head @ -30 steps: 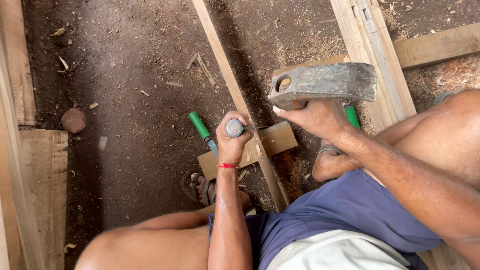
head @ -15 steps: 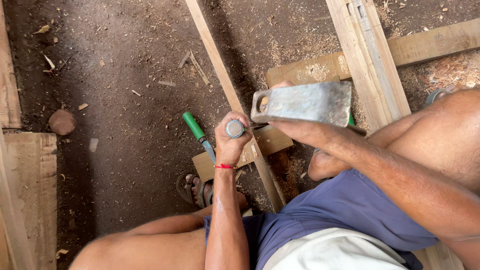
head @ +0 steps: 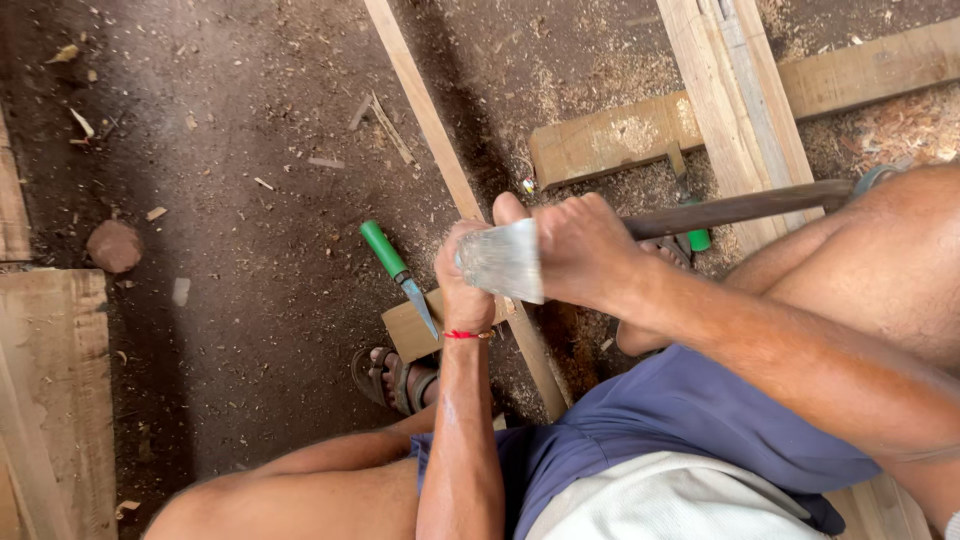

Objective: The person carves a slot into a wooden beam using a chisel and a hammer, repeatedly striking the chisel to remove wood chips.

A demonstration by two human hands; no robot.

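Gripping an axe head near its wooden haft, my right hand closes around it. Left hand is fisted just beside the blade; what it clasps I cannot tell. Green-handled chisel lies left of that fist, on a small wood block.

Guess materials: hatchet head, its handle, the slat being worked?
Hatchet head: looks like bare grey metal, dull sheen, though blurred. Handle: probably dark wood, smooth and matte. Slat: pale raw wood, unpainted, with sawdust around it.
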